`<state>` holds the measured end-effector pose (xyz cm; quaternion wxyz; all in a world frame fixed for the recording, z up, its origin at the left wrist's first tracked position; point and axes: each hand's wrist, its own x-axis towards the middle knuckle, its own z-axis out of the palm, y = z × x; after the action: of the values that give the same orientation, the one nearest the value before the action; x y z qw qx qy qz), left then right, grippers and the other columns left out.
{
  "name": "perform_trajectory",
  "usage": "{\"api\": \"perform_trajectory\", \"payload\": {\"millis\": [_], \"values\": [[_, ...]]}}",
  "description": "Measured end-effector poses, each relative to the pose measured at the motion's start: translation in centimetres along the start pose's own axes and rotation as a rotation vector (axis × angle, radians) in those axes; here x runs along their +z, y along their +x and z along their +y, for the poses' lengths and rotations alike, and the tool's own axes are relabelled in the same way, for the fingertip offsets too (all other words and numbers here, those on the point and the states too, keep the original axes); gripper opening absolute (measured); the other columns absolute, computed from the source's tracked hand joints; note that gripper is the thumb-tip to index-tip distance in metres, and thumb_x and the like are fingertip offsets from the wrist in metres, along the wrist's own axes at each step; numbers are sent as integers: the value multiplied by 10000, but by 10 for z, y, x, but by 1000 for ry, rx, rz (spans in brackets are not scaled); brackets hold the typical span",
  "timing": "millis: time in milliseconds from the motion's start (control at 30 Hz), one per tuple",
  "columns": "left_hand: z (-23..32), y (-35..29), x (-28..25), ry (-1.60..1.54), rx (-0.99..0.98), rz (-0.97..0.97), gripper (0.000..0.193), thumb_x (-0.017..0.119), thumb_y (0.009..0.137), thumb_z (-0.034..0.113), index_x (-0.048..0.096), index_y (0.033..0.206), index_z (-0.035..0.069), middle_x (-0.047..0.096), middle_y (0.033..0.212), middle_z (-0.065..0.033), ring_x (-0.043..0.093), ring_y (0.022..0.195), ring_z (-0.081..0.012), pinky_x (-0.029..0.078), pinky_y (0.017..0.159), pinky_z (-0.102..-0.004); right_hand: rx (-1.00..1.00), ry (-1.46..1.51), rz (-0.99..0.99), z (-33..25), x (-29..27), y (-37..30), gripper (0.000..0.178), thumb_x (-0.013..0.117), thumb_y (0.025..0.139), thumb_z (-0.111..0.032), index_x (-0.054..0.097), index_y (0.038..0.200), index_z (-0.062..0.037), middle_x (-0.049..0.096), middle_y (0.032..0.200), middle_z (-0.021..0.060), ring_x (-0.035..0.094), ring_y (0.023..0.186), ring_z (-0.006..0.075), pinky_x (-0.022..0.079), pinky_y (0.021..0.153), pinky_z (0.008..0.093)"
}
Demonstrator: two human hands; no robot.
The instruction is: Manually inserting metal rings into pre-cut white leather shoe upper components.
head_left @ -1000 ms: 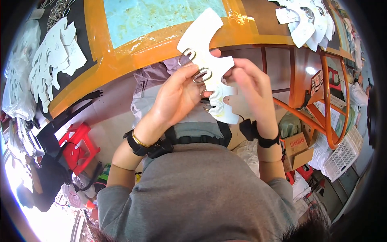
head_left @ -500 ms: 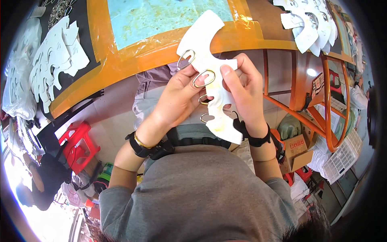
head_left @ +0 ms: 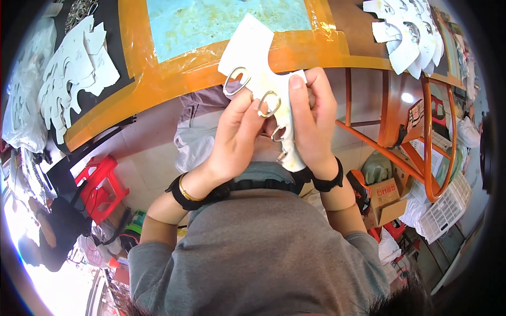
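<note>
A white, stiff-looking sheet (head_left: 247,45) with curved cut-outs along its edges is held up in front of my body. Several oval metal rings (head_left: 227,86) hang through its left side. My left hand (head_left: 232,138) is closed, its thumb and fingers pinching at the second ring (head_left: 279,99) beside the sheet's edge. On the other side my right hand (head_left: 316,124) grips the sheet, thumb on top and curled fingers behind. The lower end of the sheet bends away, and part of it is hidden by my right hand.
An orange-edged table (head_left: 174,71) with a light blue panel lies ahead. Similar white cut sheets (head_left: 79,63) rest at its left, and another stack (head_left: 408,39) at its right. An orange metal frame (head_left: 428,137), a red stool (head_left: 100,192) and an open cardboard box (head_left: 387,197) stand lower down.
The sheet has turned and shifted slightly left, its lower end now bent away. My right thumb has straightened along it, and my left hand has moved a little right.
</note>
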<state>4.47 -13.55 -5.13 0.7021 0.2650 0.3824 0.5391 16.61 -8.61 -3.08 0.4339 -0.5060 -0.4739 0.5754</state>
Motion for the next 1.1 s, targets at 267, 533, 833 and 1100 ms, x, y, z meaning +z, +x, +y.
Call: {"api": "perform_trajectory", "payload": {"millis": [267, 533, 833, 1100], "values": [[14, 7, 20, -228, -61, 345, 98, 561, 895, 6, 522, 985, 12, 597, 940, -50, 561, 771, -71, 473, 696, -215, -123, -103, -5, 8, -1, 0, 192, 503, 928, -86, 403, 768, -54, 454, 523, -25, 393, 426, -4, 285, 369, 195], [8, 2, 7, -365, 60, 120, 146, 593, 888, 30, 589, 1024, -24, 615, 991, -56, 590, 795, -93, 498, 723, -228, -125, -125, -1, 8, 0, 0, 206, 533, 912, -87, 400, 760, -49, 460, 534, -20, 404, 449, -9, 315, 377, 191], [4, 3, 3, -45, 251, 221, 115, 591, 882, 2, 591, 990, -37, 591, 1006, -62, 573, 826, -80, 484, 728, -223, -212, -326, 19, -6, 3, 3, 220, 565, 885, -51, 386, 757, -38, 472, 558, 5, 433, 520, -6, 382, 426, 201], [9, 1, 0, -211, 212, 281, 100, 601, 887, 42, 623, 956, -28, 628, 993, -76, 577, 865, -86, 466, 779, -227, -161, -349, -65, -10, -3, 8, 177, 560, 904, -111, 442, 806, -24, 511, 607, 23, 460, 544, 21, 382, 427, 209]]}}
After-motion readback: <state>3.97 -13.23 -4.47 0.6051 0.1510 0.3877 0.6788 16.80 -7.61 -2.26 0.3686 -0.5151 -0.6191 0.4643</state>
